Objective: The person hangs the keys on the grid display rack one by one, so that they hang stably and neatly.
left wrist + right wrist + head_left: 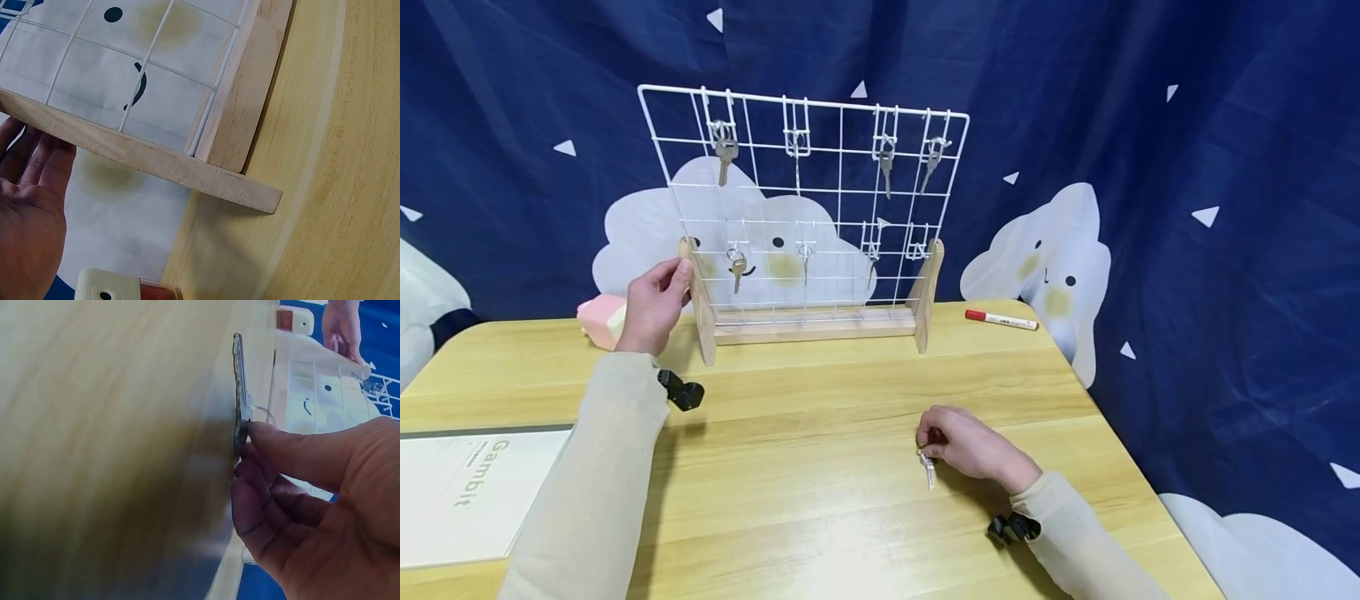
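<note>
A white wire grid rack (838, 190) with wooden side posts stands at the back of the table. Several keys (726, 154) hang from its hooks in two rows. My left hand (655, 304) grips the rack's left wooden post (156, 159), with the fingers reaching behind it in the left wrist view. Low over the table's right half, my right hand (966, 442) pinches a silver key (240, 381) between thumb and fingers. A thin ring (265, 412) shows beside the thumb. Part of the key's head is hidden by the fingers.
A red-capped marker (1002, 320) lies right of the rack. Behind my left wrist sits a pink and cream block-like object (601, 320). A white notebook (475, 500) lies at the table's left. Blue curtain with clouds (1075, 108) hangs behind.
</note>
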A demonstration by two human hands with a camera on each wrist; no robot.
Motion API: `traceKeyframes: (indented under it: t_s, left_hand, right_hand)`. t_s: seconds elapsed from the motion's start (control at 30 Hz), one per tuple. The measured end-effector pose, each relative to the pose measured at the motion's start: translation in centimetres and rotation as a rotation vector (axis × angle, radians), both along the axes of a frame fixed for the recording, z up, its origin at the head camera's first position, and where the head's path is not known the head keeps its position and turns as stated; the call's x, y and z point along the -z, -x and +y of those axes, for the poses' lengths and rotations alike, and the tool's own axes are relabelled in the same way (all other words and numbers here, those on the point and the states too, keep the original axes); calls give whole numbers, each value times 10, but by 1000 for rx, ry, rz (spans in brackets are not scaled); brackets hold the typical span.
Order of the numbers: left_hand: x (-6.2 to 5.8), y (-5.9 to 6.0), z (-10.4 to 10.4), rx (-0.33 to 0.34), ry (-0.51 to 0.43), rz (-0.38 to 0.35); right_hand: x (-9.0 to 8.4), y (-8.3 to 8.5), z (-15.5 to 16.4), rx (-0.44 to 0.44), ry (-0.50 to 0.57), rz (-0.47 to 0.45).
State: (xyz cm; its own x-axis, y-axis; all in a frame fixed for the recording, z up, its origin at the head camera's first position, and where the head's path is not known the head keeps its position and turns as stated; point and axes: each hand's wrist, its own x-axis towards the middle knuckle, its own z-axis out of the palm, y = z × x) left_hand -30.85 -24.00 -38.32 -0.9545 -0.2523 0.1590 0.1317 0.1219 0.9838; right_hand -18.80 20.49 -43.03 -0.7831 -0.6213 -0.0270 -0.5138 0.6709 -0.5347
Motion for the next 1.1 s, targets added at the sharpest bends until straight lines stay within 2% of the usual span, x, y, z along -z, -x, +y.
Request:
traceKeyframes:
  t_s: [0.17, 0.23, 0.4, 0.47, 0.63, 0.87, 1.1]
  left_hand:
    - [0, 1, -2, 4, -6, -10]
    - [0, 1, -2, 6, -38, -6]
    - [1, 1, -3, 3, -26, -9]
    - [1, 2, -2, -1, 13, -17]
    - [2, 2, -1, -5, -16, 4]
    - [4, 1, -1, -11, -22, 16]
    - [3, 2, 0, -15, -46, 7]
  right_hand:
    - [1, 1, 1, -5, 14, -9]
    - [0, 2, 2, -5, 21, -13]
    - [-3, 1, 5, -4, 53, -13]
    - [-4, 1, 6, -4, 70, 5]
    - [-7, -1, 6, 17, 141, 19]
    - [-14, -2, 5, 72, 243, -12]
    - [-18, 0, 5, 81, 289, -33]
